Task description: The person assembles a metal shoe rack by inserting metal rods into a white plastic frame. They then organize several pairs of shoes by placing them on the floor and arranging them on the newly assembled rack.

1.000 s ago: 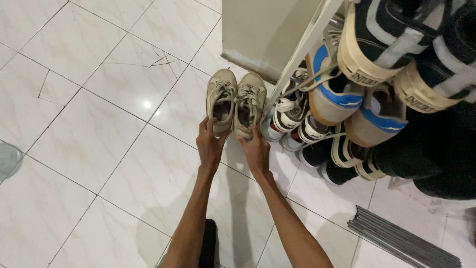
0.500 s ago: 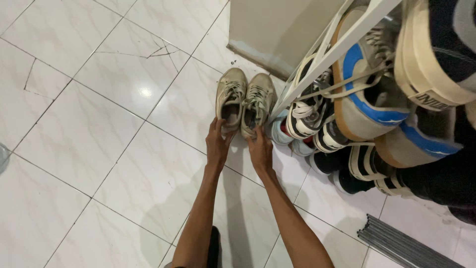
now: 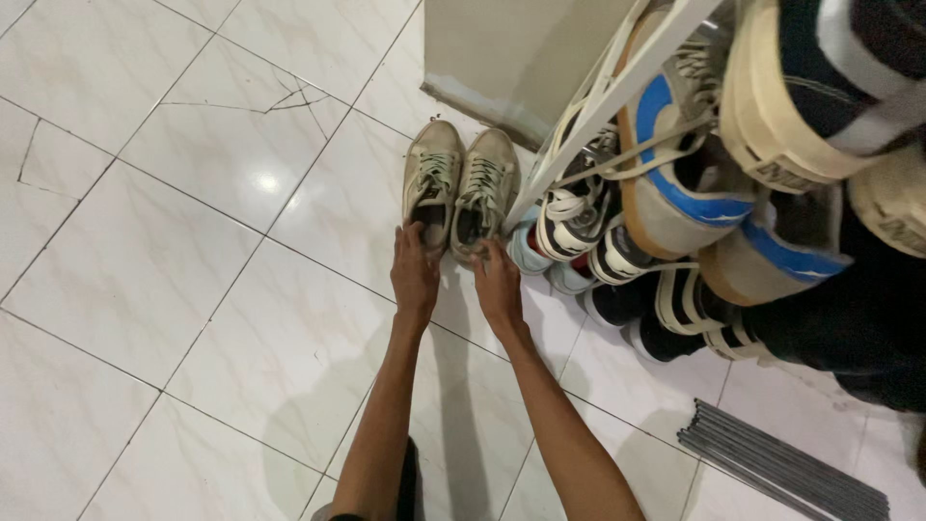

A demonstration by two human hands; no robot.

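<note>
Beige, worn sneakers stand side by side on the white tiled floor, toes toward the wall. Left hand and right hand each curl loosely over a heel. White shoe rack crowds the right; bare floor opens leftward.

Left hand on the heel of the left beige sneaker, right hand at the heel of the right beige sneaker, both sneakers side by side on white tiled floor, just left of a crowded white shoe rack, bundle of metal rods below the rack.
</note>
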